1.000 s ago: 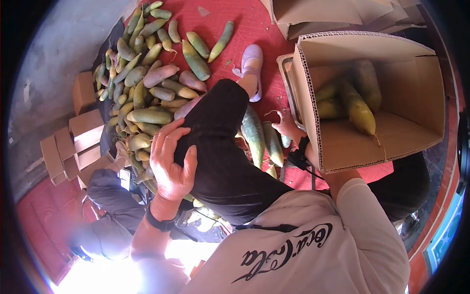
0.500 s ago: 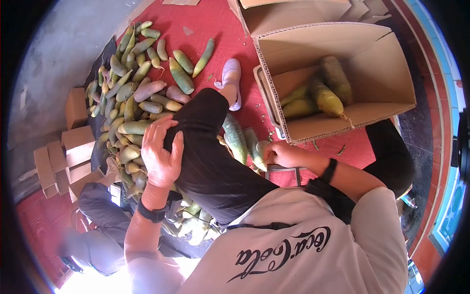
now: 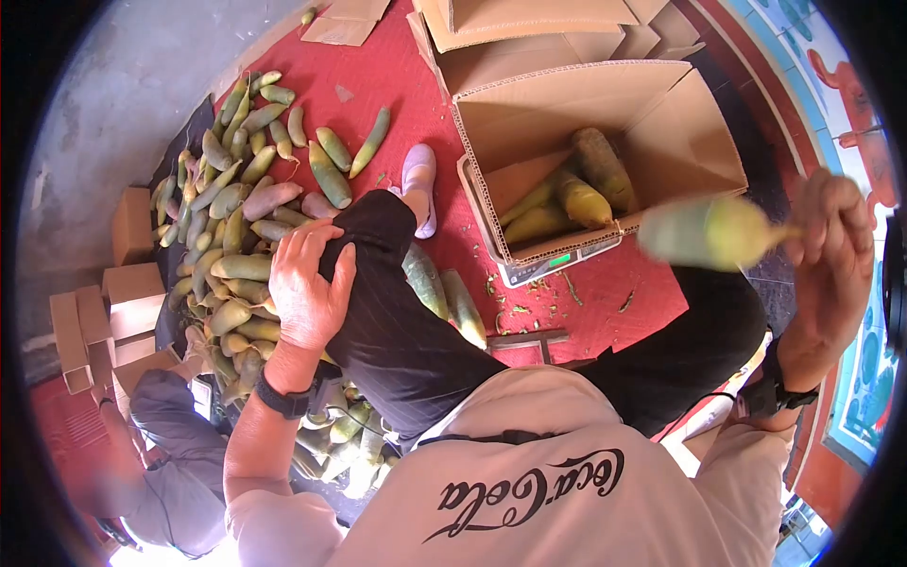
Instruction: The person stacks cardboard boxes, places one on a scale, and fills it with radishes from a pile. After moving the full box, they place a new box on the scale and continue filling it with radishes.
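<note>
Head view: a seated person lifts a green radish beside a box.
Right hand [image 3: 829, 255], raised at the far right, is clamped on the tail end of the blurred radish [image 3: 704, 232], just right of the box [image 3: 680, 123]. Left hand [image 3: 307, 283] rests flat, fingers spread, on the black-trousered knee [image 3: 378, 222], beside the pile [image 3: 231, 203].

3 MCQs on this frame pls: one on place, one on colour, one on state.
1. Where does the left hand rest?
A. on the knee
B. in the box
C. on the floor

2. What colour is the mat?
A. blue
B. red
C. grey

3. What is the right hand doing?
A. hanging empty
B. pressing a box flap
C. holding up a green vegetable

A: the palm lies on the black trouser knee.
B: red shows under the pile.
C: the fingers grip its thin end, raised beside the cardboard box.
</note>
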{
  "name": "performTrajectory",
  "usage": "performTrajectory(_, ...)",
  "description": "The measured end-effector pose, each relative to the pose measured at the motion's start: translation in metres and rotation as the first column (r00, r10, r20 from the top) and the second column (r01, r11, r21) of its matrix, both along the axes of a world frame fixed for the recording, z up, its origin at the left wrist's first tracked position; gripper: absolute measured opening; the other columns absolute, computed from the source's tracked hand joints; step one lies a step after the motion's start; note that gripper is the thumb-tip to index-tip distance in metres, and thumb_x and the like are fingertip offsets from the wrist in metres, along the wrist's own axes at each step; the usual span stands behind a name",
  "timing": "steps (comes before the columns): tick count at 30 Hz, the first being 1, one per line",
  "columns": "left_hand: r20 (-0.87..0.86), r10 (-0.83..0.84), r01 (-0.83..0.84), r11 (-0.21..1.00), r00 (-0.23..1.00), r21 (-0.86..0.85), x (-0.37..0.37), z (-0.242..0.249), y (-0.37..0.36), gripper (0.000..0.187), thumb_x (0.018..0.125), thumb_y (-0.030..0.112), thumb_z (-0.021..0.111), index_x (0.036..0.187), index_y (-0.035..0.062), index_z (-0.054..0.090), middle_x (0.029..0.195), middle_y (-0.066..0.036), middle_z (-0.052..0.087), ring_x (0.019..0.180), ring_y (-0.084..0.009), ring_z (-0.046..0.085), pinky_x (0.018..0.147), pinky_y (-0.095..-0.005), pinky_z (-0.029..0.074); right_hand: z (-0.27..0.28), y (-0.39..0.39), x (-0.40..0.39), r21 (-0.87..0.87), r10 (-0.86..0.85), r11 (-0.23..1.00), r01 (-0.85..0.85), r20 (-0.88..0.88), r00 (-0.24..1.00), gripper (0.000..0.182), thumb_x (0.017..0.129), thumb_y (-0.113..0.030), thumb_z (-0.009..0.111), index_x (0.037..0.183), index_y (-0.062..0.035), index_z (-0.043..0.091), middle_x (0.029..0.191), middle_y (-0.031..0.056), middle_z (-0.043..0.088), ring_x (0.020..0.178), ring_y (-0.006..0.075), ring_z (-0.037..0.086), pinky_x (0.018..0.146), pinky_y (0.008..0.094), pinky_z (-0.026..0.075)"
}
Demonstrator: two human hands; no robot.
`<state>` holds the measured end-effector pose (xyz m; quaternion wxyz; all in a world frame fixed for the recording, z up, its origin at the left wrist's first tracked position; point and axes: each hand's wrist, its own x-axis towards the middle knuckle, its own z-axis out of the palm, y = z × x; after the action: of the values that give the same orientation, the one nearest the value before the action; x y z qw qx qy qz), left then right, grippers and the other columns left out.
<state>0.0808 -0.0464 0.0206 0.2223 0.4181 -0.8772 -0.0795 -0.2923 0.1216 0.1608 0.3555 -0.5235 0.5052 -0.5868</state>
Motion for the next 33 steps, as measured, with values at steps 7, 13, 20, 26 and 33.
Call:
performTrajectory(7, -0.007, 0.022, -0.022, 1.000, 1.000, 0.002, 0.003, -0.001, 0.000, 0.017, 0.075, 0.014, 0.061, 0.087, 0.0024, 0.058, 0.095, -0.012, 0.060, 0.088, -0.0311, 0.055, 0.079, -0.0379, 0.042, -0.063, -0.049, -0.051, 0.199, -0.340, 0.895, 0.398, -0.273, 0.900, 0.016, 0.084, -0.006, 0.054, 0.097, -0.0004, 0.060, 0.082, 0.0031, 0.058, 0.076, 0.0112, 0.056, 0.075, 0.0219, 0.044)
performTrajectory(13, -0.011, 0.038, -0.038, 0.999, 0.999, 0.008, 0.007, -0.002, 0.000, 0.017, 0.074, 0.014, 0.061, 0.086, 0.0023, 0.058, 0.094, -0.013, 0.061, 0.087, -0.0314, 0.055, 0.079, -0.0380, 0.043, -0.130, -0.067, -0.094, 0.331, -0.263, 0.861, 0.387, -0.363, 0.894, 0.014, 0.083, -0.006, 0.053, 0.095, 0.0000, 0.058, 0.085, 0.0040, 0.059, 0.079, 0.0110, 0.056, 0.075, 0.0225, 0.044)
performTrajectory(20, -0.008, 0.053, -0.053, 0.998, 0.999, 0.035, 0.009, -0.002, -0.001, 0.017, 0.074, 0.011, 0.061, 0.087, 0.0016, 0.058, 0.093, -0.013, 0.060, 0.088, -0.0312, 0.056, 0.080, -0.0368, 0.043, -0.111, -0.053, -0.017, 0.264, -0.011, 0.933, 0.243, -0.657, 0.754, 0.014, 0.083, -0.013, 0.057, 0.092, -0.0025, 0.059, 0.080, 0.0074, 0.060, 0.069, 0.0161, 0.057, 0.064, 0.0287, 0.045)
performTrajectory(26, -0.005, 0.056, -0.056, 0.997, 0.998, 0.045, 0.009, -0.002, -0.001, 0.016, 0.074, 0.011, 0.060, 0.087, 0.0016, 0.058, 0.093, -0.013, 0.061, 0.088, -0.0310, 0.056, 0.080, -0.0368, 0.044, -0.129, -0.062, 0.003, 0.567, 0.435, 0.823, 0.021, -0.654, 0.619, 0.024, 0.085, -0.023, 0.053, 0.093, -0.0022, 0.061, 0.081, 0.0191, 0.059, 0.075, 0.0327, 0.058, 0.064, 0.0367, 0.045)
performTrajectory(33, -0.002, 0.061, -0.061, 0.997, 0.998, 0.053, 0.007, -0.001, -0.002, 0.016, 0.074, 0.011, 0.061, 0.087, 0.0018, 0.058, 0.093, -0.013, 0.061, 0.088, -0.0308, 0.057, 0.079, -0.0366, 0.044, -0.134, -0.079, 0.009, 0.668, 0.641, 0.704, -0.239, -0.454, 0.619, 0.030, 0.088, -0.028, 0.048, 0.089, -0.0015, 0.063, 0.076, 0.0194, 0.059, 0.072, 0.0347, 0.057, 0.067, 0.0364, 0.045)
